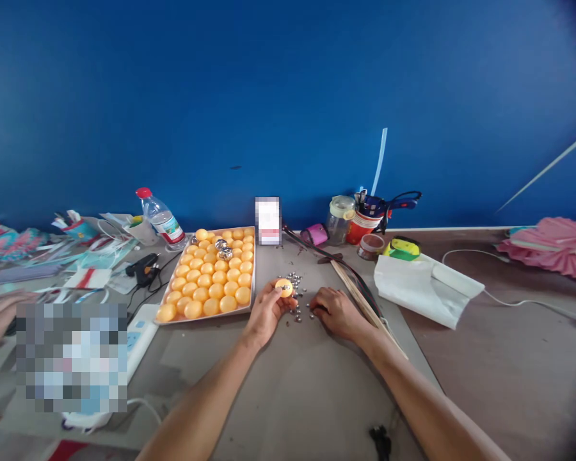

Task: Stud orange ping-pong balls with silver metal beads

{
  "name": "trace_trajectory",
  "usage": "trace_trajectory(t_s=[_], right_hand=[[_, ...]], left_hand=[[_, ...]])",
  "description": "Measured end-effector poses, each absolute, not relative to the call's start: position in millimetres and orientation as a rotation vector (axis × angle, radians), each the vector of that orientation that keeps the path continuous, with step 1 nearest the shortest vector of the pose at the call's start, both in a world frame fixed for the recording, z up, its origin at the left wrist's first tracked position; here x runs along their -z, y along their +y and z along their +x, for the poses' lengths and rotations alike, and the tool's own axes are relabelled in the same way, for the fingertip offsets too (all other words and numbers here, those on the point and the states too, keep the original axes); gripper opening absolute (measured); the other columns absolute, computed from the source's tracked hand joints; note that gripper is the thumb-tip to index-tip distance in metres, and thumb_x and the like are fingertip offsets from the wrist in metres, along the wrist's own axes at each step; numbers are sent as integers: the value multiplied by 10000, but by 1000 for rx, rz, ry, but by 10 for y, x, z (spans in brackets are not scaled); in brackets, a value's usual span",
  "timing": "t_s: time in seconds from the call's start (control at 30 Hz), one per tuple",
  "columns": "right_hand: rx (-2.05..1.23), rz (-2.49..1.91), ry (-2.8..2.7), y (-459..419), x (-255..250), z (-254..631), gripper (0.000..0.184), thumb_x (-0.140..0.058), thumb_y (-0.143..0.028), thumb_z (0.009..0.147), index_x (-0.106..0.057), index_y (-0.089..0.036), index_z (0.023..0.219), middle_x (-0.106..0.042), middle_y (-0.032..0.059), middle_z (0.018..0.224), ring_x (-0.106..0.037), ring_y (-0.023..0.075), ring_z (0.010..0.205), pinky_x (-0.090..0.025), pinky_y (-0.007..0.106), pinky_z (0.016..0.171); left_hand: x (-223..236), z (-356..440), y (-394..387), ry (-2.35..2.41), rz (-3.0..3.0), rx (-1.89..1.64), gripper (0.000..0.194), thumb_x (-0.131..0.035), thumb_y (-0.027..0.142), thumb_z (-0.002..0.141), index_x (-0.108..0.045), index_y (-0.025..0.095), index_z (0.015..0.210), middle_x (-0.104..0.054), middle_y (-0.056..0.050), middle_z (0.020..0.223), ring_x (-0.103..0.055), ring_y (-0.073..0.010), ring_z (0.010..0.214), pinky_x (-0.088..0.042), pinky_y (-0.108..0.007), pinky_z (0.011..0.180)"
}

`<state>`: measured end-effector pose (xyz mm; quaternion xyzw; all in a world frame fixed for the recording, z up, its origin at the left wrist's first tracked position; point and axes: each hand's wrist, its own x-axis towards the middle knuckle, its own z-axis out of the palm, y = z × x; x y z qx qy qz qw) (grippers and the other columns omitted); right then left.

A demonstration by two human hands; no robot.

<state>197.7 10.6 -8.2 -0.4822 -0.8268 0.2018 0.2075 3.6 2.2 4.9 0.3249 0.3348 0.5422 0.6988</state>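
My left hand (265, 317) is closed around an orange ping-pong ball (281, 282), holding it just above the table. Small silver spots show on the ball's upper side; whether they lie inside an opening or on the surface I cannot tell. Loose silver beads (298, 310) are scattered beside and behind the ball. To their right, my right hand (338, 314) rests low at the tabletop with its fingers curled and pressed together. What its fingertips hold, if anything, is hidden. Left of my hands, a shallow box (254, 266) is filled with rows of orange balls (205, 280), with a few silver-wrapped ones among them.
At the back stand a plastic bottle (166, 221), a clear jar (339, 221) and a red cup (365, 225) of tools. Thin wooden sticks (360, 294) lie right of my right hand, near white sheeting (422, 288). A glue gun (144, 269) and another person's hand (2, 314) are at left.
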Motion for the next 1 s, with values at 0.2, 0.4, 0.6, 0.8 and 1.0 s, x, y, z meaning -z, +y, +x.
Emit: trace_trajectory(t_s=[0.2,0.4,0.6,0.8,1.0], right_hand=[[-533,-1329,-2339,83,72,1962,162,-537,-131,778,-666,-198,850,-636,42,852,-562,173,841,-353,290,754],[-490,-1329,-2272,85,150,1906,139,-492,-131,790,-618,-172,749,-628,47,784,-559,165,778,-362,283,732],[-774,-1302,-1888,61,82,1896,170,-436,-229,820,-597,-188,856,-642,32,773,-570,157,703,-418,263,663],[-1224,-1221,-1426,88,76,1865,223,-547,-316,739,-656,-165,862,-672,38,766,-589,162,695,-453,305,686],[-1649,-978,-1107,11,25,1805,253,-686,-353,655,-629,-160,810,-658,23,710,-582,127,602,-454,286,631]], left_hand=[[-75,29,19,707,682,-1187,273,-633,293,753,-554,145,969,-666,-55,827,-636,-137,665,-480,-277,698],[-118,27,5,631,623,-1143,288,-619,237,741,-547,146,1004,-678,-75,880,-648,-157,714,-486,-291,725],[-88,-3,25,636,589,-1115,329,-615,233,726,-547,152,1037,-685,-81,915,-657,-158,741,-491,-292,752],[-118,5,4,655,606,-1080,381,-624,217,707,-551,162,1076,-677,-76,953,-654,-149,749,-491,-303,788],[-132,12,-6,658,604,-1093,392,-656,210,727,-562,155,1104,-666,-65,948,-635,-129,731,-492,-264,740]])
